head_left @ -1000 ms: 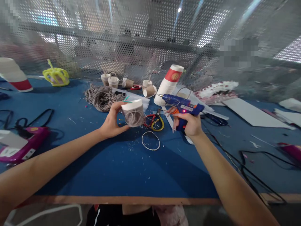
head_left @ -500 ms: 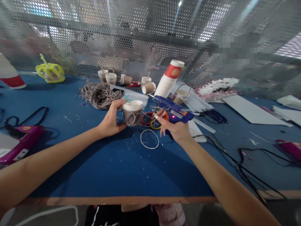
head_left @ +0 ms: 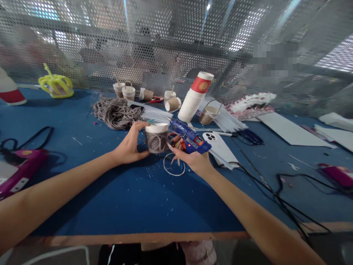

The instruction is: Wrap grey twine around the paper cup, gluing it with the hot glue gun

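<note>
Cup gripped by left hand; right hand grips glue gun; scissors behind.

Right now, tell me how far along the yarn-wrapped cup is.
Done: grey yarn covers the lower part of the paper cup; finished-looking wrapped cups stand at the back. In hand: the left hand holds the cup, and the right hand brings the blue glue gun beside it. Left: the white rim band is bare, and a yarn pile lies loose.

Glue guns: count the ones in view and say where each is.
3. Blue glue gun in the right hand, beside the cup; pink glue gun at the table's left edge; another pink one far right, partly cropped.
</note>
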`<state>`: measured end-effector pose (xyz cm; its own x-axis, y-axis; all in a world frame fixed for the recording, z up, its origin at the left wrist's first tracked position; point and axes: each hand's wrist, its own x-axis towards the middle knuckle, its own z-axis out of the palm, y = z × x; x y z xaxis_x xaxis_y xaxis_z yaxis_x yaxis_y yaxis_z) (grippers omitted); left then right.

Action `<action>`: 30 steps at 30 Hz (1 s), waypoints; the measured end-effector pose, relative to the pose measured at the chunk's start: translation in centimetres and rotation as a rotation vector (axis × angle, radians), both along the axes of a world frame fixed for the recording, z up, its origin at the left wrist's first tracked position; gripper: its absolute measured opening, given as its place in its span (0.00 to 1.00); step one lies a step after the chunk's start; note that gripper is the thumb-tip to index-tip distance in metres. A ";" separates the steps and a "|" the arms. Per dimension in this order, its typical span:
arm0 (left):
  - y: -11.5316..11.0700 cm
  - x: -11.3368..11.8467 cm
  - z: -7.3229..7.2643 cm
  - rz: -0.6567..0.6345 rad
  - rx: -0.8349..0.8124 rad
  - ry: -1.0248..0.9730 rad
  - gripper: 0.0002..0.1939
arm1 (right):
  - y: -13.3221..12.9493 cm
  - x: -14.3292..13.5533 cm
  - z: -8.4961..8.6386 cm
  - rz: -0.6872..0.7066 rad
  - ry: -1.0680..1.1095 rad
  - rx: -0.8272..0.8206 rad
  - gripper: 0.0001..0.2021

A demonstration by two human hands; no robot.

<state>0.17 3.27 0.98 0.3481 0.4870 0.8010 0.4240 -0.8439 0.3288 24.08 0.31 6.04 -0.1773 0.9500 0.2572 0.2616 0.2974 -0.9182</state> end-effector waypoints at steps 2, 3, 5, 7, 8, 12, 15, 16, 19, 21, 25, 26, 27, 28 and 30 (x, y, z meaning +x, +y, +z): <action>0.2 -0.1 -0.3 0.006 -0.034 -0.018 0.39 | 0.1 0.2 0.3 0.018 0.026 0.000 0.11; 0.3 -0.2 -0.4 0.012 -0.054 -0.030 0.40 | 0.2 0.3 0.5 0.026 0.047 0.005 0.12; 0.5 -0.3 -0.6 0.018 -0.090 -0.057 0.40 | 0.4 0.4 0.7 0.057 0.103 0.000 0.12; 0.6 -0.3 -0.8 0.017 -0.125 -0.094 0.40 | 0.6 0.5 0.8 0.103 0.158 -0.026 0.13; 0.7 -0.4 -0.9 0.021 -0.143 -0.118 0.40 | 0.7 0.6 0.7 0.120 0.181 -0.039 0.13; 1.0 -0.3 -1.3 0.056 -0.225 -0.242 0.39 | 1.1 0.9 0.6 0.045 0.243 -0.020 0.13; 1.3 -0.4 -1.7 0.100 -0.269 -0.339 0.40 | 2.0 1.4 0.3 -0.141 0.284 0.047 0.13; 1.4 -0.4 -1.9 0.120 -0.274 -0.375 0.41 | 2.4 1.6 0.2 -0.213 0.294 0.070 0.13; 1.8 -0.5 -2.1 0.168 -0.266 -0.482 0.42 | 3.5 2.1 0.2 -0.400 0.325 0.120 0.14; 1.9 -0.5 -2.2 0.184 -0.252 -0.520 0.42 | 3.9 2.5 0.3 -0.456 0.327 0.119 0.16; 2.0 -0.6 -2.2 0.197 -0.216 -0.527 0.40 | 4.1 2.9 1.0 -0.489 0.312 0.040 0.21; 1.9 -0.6 -2.2 0.200 -0.207 -0.530 0.41 | 4.1 3.0 1.2 -0.500 0.310 0.022 0.22; 1.9 -0.6 -2.2 0.199 -0.202 -0.536 0.41 | 4.0 3.1 1.3 -0.503 0.305 0.008 0.22; 1.9 -0.6 -2.2 0.200 -0.201 -0.550 0.41 | 3.9 3.2 1.5 -0.497 0.299 0.002 0.22; 2.0 -0.6 -2.1 0.225 -0.214 -0.615 0.40 | 3.8 3.3 1.9 -0.482 0.302 0.003 0.21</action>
<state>-0.41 5.31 -1.12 -0.2671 0.6639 0.6985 0.2645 -0.6465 0.7156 27.42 4.09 7.91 0.3577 0.9046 0.2316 0.0941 0.2118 -0.9728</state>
